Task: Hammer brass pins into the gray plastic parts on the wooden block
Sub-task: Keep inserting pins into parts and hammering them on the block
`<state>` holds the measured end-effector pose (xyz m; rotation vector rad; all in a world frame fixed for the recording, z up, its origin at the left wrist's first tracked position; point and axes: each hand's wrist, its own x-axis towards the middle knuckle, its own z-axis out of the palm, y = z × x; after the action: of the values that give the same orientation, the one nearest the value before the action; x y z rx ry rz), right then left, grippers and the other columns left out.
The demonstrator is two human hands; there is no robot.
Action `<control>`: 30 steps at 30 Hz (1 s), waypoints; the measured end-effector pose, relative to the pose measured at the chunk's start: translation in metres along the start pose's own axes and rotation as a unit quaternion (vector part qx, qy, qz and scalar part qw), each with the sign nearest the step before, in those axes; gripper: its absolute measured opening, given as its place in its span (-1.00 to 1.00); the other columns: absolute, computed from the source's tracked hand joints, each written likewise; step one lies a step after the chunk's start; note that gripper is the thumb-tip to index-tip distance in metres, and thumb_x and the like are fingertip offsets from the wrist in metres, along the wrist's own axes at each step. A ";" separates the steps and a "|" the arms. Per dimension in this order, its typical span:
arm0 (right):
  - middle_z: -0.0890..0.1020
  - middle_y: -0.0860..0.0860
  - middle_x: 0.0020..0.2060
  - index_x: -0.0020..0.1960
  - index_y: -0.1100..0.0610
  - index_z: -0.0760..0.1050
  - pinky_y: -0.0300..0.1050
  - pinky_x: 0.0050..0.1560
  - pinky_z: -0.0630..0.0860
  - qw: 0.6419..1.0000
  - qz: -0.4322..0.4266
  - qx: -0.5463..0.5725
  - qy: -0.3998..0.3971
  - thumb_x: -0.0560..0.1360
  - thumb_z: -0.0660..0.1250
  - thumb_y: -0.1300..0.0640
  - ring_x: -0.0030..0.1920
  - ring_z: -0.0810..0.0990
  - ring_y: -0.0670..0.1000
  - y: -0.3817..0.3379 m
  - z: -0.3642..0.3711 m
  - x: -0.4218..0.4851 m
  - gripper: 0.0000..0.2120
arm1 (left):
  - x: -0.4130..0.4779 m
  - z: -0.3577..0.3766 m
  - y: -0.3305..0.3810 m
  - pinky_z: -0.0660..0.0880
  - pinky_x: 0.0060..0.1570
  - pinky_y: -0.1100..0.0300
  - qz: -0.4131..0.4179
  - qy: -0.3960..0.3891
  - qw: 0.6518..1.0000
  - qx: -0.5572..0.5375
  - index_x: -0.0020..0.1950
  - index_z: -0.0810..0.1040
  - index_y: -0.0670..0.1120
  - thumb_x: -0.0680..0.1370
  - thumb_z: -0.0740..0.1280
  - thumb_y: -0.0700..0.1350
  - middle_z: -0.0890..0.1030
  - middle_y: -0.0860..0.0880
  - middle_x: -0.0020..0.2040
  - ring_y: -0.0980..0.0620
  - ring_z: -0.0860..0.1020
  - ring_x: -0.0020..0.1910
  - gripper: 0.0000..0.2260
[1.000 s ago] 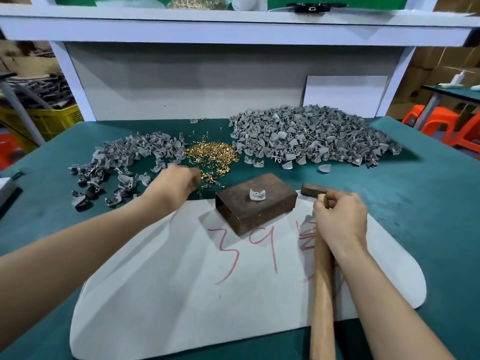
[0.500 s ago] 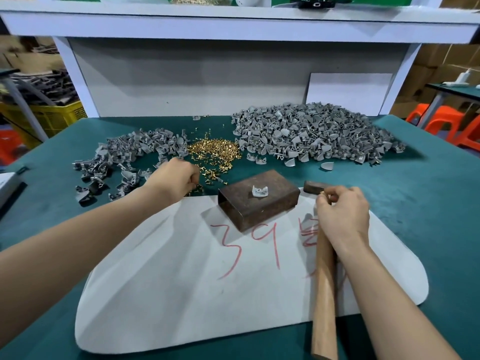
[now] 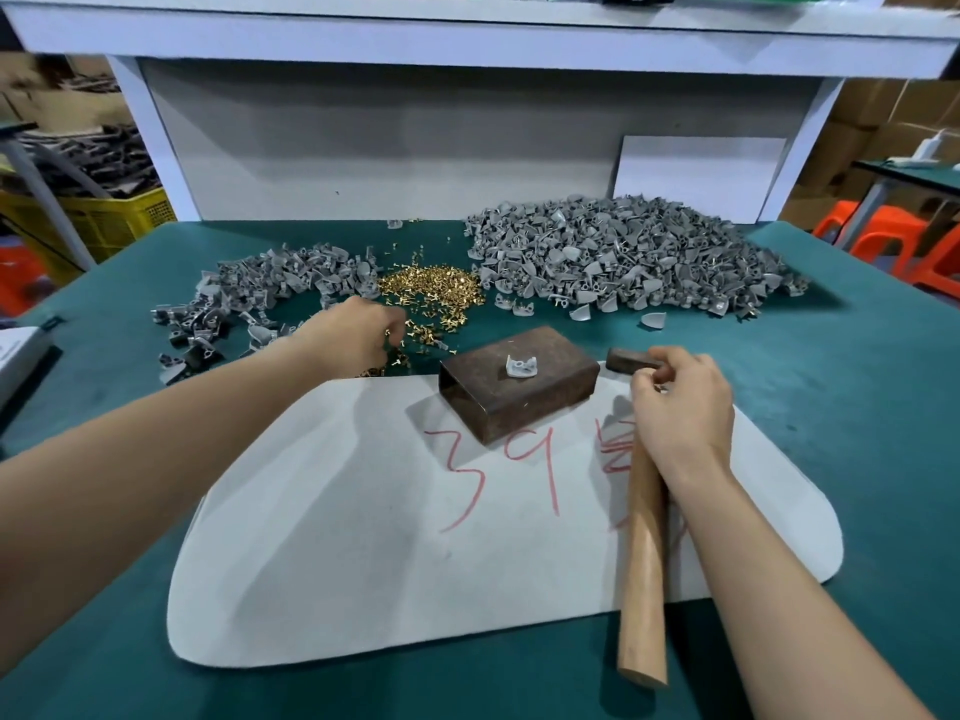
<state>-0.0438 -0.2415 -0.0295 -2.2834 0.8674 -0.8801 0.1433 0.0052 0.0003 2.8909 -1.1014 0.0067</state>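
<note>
**Head view of the bench.** One gray part [image 3: 520,366] sits near the middle of the block's [image 3: 519,402] top face, with no pin visible in it. The pins [image 3: 431,291] lie in a loose heap at 11 o'clock from the block, with strays trailing toward it. The left hand [image 3: 358,337] reaches knuckles-up into those strays with its fingers curled under. Whether it has a pin pinched cannot be told, as the fingertips are hidden.

The right hand [image 3: 680,407] is wrapped round the hammer [image 3: 644,563] high on the wooden handle, just behind the head. The head rests at 3 o'clock from the block. Heaps of gray parts lie at 10 o'clock [image 3: 270,283] and 1 o'clock [image 3: 623,262]. The block stands on the far edge of a white sheet [image 3: 363,553].

**Handling (judged).**
- **Pins:** tiny, light, rigid and smooth, so they are likely to roll or slip. A pin is best taken singly by the shank, between thumb and forefinger tips.
- **Part:** light, stiff plastic on a curved base. It may skid or tip under an off-centre blow.
- **Hammer:** the high grip favours short, controlled taps.
</note>
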 end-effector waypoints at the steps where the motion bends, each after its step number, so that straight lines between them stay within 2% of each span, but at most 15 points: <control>1: 0.51 0.13 0.10 0.26 0.12 0.51 -0.13 0.04 0.37 1.000 -0.007 0.004 0.003 0.52 0.25 0.18 0.07 0.49 0.12 0.000 0.000 -0.001 -0.68 | 0.000 0.000 -0.001 0.53 -0.12 -0.02 0.002 0.014 1.000 -0.010 -0.06 0.42 -0.09 0.45 0.26 -0.35 0.59 -0.10 -0.11 -0.14 0.55 -0.10 -0.83; 2: 0.51 0.13 0.10 0.28 0.13 0.50 -0.11 0.07 0.37 1.000 -0.016 0.004 0.008 0.52 0.25 0.19 0.10 0.48 0.12 -0.001 -0.001 -0.001 -0.67 | 0.000 0.000 -0.001 0.52 -0.12 -0.01 0.001 0.049 0.999 -0.022 -0.04 0.44 -0.14 0.46 0.27 -0.36 0.57 -0.11 -0.11 -0.14 0.55 -0.11 -0.84; 4: 0.51 0.14 0.07 0.29 0.15 0.49 -0.06 0.07 0.38 0.998 -0.058 0.002 0.034 0.51 0.26 0.22 0.12 0.47 0.16 -0.005 -0.003 -0.003 -0.65 | -0.002 -0.002 0.006 0.46 -0.15 0.07 -0.011 0.175 0.981 -0.086 -0.05 0.46 -0.19 0.46 0.29 -0.37 0.50 -0.10 -0.14 -0.10 0.51 -0.16 -0.87; 6: 0.53 0.15 -0.01 0.27 0.20 0.51 -0.04 0.04 0.41 0.986 -0.152 0.029 0.059 0.49 0.28 0.27 0.04 0.50 0.19 -0.016 -0.005 -0.009 -0.66 | -0.008 -0.006 0.031 0.42 -0.18 0.18 -0.001 0.289 0.939 -0.187 -0.09 0.48 -0.15 0.45 0.33 -0.37 0.50 -0.05 -0.17 -0.03 0.49 -0.21 -0.85; 7: 0.54 0.14 -0.05 0.25 0.22 0.51 -0.01 0.03 0.47 0.975 -0.207 0.053 0.054 0.49 0.29 0.28 -0.01 0.52 0.19 -0.024 -0.006 -0.014 -0.67 | -0.012 -0.009 0.050 0.45 -0.18 0.21 0.027 0.312 0.917 -0.246 -0.10 0.49 -0.10 0.44 0.35 -0.36 0.52 -0.01 -0.20 0.01 0.51 -0.23 -0.83; 10: 0.55 0.08 0.00 0.28 0.15 0.50 0.20 -0.09 0.53 0.946 -0.309 0.093 0.010 0.51 0.21 0.14 -0.03 0.58 0.16 -0.043 -0.001 -0.032 -0.64 | -0.023 -0.007 0.114 0.55 -0.17 0.23 0.130 0.291 0.850 -0.419 -0.09 0.48 -0.01 0.43 0.39 -0.33 0.55 0.07 -0.24 0.07 0.57 -0.27 -0.76; 12: 0.57 0.06 0.02 0.27 0.13 0.50 0.24 -0.13 0.52 0.942 -0.313 0.118 0.014 0.49 0.20 0.12 -0.01 0.60 0.15 -0.047 -0.001 -0.036 -0.63 | -0.027 -0.001 0.142 0.55 -0.10 0.12 0.134 0.259 0.798 -0.527 -0.05 0.47 0.01 0.45 0.36 -0.35 0.52 0.02 -0.26 0.07 0.54 -0.29 -0.74; 14: 0.60 0.10 -0.03 0.14 0.22 0.56 0.20 -0.13 0.56 0.933 -0.319 0.163 0.035 0.48 0.28 0.24 -0.04 0.61 0.16 -0.043 -0.003 -0.032 -0.75 | -0.027 0.004 0.150 0.53 -0.05 0.14 0.114 0.257 0.759 -0.587 0.00 0.49 -0.02 0.47 0.34 -0.38 0.50 -0.05 -0.25 0.10 0.50 -0.26 -0.72; 17: 0.60 0.12 -0.08 0.03 0.26 0.59 0.16 -0.15 0.58 0.928 -0.341 0.148 0.038 0.46 0.33 0.29 -0.07 0.60 0.17 -0.038 -0.005 -0.027 -0.84 | -0.025 0.011 0.147 0.51 -0.02 0.25 0.102 0.242 0.753 -0.604 0.05 0.52 -0.04 0.49 0.34 -0.37 0.53 -0.05 -0.21 0.13 0.50 -0.20 -0.74; 21: 0.59 0.08 -0.10 0.01 0.22 0.59 0.21 -0.22 0.53 0.940 -0.319 0.116 0.032 0.45 0.34 0.22 -0.06 0.56 0.19 -0.038 -0.001 -0.026 -0.84 | -0.024 0.014 0.146 0.52 -0.03 0.19 0.133 0.203 0.757 -0.607 0.09 0.48 0.11 0.54 0.24 -0.36 0.55 0.01 -0.05 0.11 0.57 -0.15 -0.64; 24: 0.59 0.09 -0.14 -0.06 0.25 0.60 0.17 -0.20 0.53 0.938 -0.325 0.114 0.045 0.45 0.37 0.26 -0.09 0.54 0.19 -0.035 -0.001 -0.023 -0.90 | -0.024 0.016 0.145 0.49 0.06 0.25 0.164 0.206 0.761 -0.593 0.20 0.42 0.17 0.54 0.20 -0.37 0.53 0.04 0.18 0.08 0.55 0.13 -0.55; 26: 0.59 0.07 -0.16 -0.10 0.23 0.61 0.10 -0.18 0.52 0.932 -0.342 0.112 0.051 0.45 0.39 0.26 -0.12 0.53 0.16 -0.034 -0.001 -0.023 -0.95 | -0.024 0.016 0.144 0.48 0.06 0.26 0.172 0.206 0.761 -0.590 0.23 0.39 0.18 0.54 0.19 -0.34 0.52 0.06 0.24 0.09 0.51 0.22 -0.55; 30: 0.57 0.03 -0.15 -0.11 0.22 0.58 0.09 -0.18 0.52 0.934 -0.326 0.139 0.052 0.47 0.36 0.25 -0.11 0.52 0.12 -0.034 0.002 -0.024 -0.96 | -0.026 0.015 0.145 0.55 0.07 0.16 0.174 0.202 0.759 -0.594 0.20 0.43 0.18 0.55 0.19 -0.31 0.55 0.03 0.22 0.04 0.59 0.10 -0.59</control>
<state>-0.0438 -0.2021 -0.0170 -2.2950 -0.0205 -1.3129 0.0276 -0.0863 -0.0085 1.4412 -0.9772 -0.0384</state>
